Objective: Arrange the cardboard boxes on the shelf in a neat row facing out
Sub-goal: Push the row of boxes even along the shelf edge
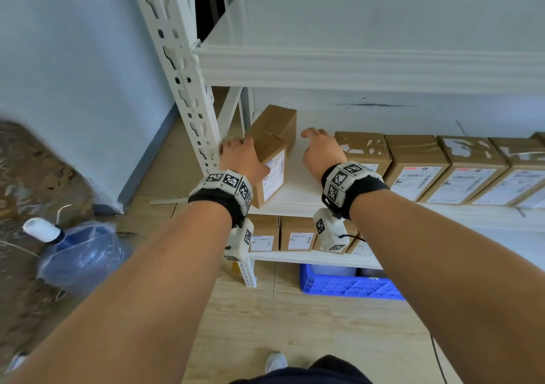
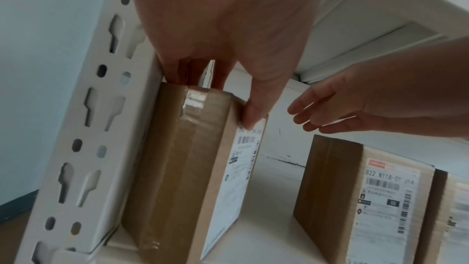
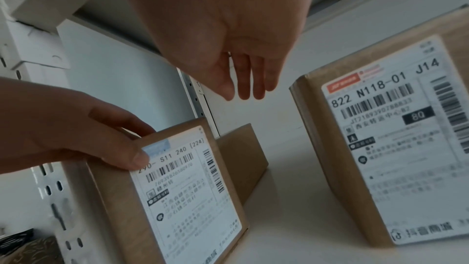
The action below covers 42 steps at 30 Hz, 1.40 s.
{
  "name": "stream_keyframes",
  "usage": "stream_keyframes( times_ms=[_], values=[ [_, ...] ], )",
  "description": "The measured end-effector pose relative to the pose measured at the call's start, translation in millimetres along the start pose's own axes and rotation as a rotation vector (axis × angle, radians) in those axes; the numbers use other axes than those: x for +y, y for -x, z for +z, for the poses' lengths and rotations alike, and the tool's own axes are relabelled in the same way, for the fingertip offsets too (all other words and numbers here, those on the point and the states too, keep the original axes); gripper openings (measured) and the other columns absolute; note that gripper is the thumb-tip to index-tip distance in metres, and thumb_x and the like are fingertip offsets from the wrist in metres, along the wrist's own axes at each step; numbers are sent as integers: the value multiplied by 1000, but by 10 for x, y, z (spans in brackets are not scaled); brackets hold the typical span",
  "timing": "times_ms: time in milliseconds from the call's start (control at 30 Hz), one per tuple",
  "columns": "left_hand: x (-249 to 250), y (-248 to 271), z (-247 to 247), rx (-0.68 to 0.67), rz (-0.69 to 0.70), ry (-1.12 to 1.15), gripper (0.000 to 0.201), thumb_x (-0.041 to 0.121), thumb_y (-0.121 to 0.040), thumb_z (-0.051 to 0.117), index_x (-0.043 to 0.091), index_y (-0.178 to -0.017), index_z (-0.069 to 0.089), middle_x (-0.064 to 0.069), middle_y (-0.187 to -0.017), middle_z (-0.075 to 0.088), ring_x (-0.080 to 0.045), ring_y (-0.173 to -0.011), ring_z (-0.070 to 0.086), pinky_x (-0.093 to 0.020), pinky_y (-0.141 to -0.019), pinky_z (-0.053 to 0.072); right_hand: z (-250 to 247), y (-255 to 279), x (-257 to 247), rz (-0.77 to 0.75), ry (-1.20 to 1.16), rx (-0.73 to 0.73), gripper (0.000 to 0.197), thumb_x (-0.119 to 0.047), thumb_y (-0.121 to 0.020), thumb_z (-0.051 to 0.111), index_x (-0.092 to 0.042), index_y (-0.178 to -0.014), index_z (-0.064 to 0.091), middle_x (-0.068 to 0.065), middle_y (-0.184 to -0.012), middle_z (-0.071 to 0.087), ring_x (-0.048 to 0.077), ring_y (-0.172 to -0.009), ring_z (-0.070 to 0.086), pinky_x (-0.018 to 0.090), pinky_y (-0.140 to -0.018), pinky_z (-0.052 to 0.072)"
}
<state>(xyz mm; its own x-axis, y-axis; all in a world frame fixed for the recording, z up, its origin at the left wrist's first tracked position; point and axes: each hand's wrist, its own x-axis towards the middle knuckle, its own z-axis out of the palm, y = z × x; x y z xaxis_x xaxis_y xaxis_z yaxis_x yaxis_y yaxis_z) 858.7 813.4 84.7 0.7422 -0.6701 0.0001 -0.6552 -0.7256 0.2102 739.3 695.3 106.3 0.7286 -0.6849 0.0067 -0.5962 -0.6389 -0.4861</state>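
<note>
A cardboard box with a white label facing out stands at the left end of the white shelf, hard against the upright post. My left hand grips its top, fingers over the top edge and thumb on the label's upper corner. A second box lies askew behind it. My right hand hovers open in the gap, touching nothing. To the right stands a row of several labelled boxes, the nearest.
The slotted post bounds the shelf on the left, and the shelf above hangs low overhead. More boxes sit on the lower shelf. On the floor are a blue crate and a water bottle.
</note>
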Motion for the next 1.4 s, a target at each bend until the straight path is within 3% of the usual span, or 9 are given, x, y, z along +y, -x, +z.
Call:
stream_keyframes(
  times_ms=[233,367,533,633,733,967,1067,1233,1400],
  values=[
    [103,101,-113,-79,19,85,71,24,-76,72,21,-140,41,-4,-143,43,-26,-133,37,-47,-111,33,-135,-19,75,-37,-23,-24,54,2,-88,42,-12,-140,41,12,-136,46,30,-122,47,36,-93,43],
    [198,187,-88,-115,71,183,68,13,-80,69,19,-141,40,-3,-143,43,-23,-132,38,-35,-107,37,-158,35,113,-67,-29,-69,55,-3,-87,45,-15,-140,42,10,-136,46,29,-124,46,37,-94,43],
    [333,269,-55,-87,159,241,63,2,-84,60,17,-142,42,-7,-144,43,-24,-134,39,-32,-111,32,-156,81,162,-109,-12,-104,52,-6,-85,47,-18,-136,49,9,-135,51,28,-123,50,37,-98,44],
    [335,295,20,-22,159,198,64,4,-84,57,24,-143,44,-5,-151,35,-25,-141,27,-35,-115,27,-162,118,202,-136,21,-118,48,-5,-85,47,-17,-131,55,9,-134,53,27,-123,50,36,-101,44],
    [348,325,77,22,141,175,66,4,-84,54,30,-143,43,-2,-151,32,-26,-141,22,-39,-114,31,-170,127,224,-126,14,-94,47,-4,-85,47,-18,-129,57,9,-136,51,27,-126,47,38,-104,42],
    [496,199,137,-39,220,147,69,-1,-89,48,30,-148,34,-4,-159,20,-28,-148,11,-44,-116,31,-311,133,385,70,25,47,54,2,-87,45,-15,-138,45,7,-144,41,26,-135,34,41,-107,35],
    [564,157,185,-25,256,122,69,-2,-91,46,28,-151,29,-7,-161,16,-28,-149,8,-44,-116,29,-365,163,517,131,63,22,58,-1,-87,48,-15,-142,41,9,-149,36,28,-139,30,43,-110,33],
    [662,40,282,-49,274,135,75,-5,-93,45,30,-154,19,-5,-164,2,-25,-151,-2,-44,-118,26,-308,186,707,93,85,-24,62,0,-85,50,-20,-143,40,2,-156,28,26,-146,18,43,-119,22],
    [747,9,368,-43,313,166,76,-6,-93,44,30,-154,17,-6,-164,0,-25,-151,-4,-39,-117,24,-263,180,778,74,62,50,62,6,-85,49,-20,-140,45,1,-154,32,24,-146,22,42,-118,23]
  ],
)
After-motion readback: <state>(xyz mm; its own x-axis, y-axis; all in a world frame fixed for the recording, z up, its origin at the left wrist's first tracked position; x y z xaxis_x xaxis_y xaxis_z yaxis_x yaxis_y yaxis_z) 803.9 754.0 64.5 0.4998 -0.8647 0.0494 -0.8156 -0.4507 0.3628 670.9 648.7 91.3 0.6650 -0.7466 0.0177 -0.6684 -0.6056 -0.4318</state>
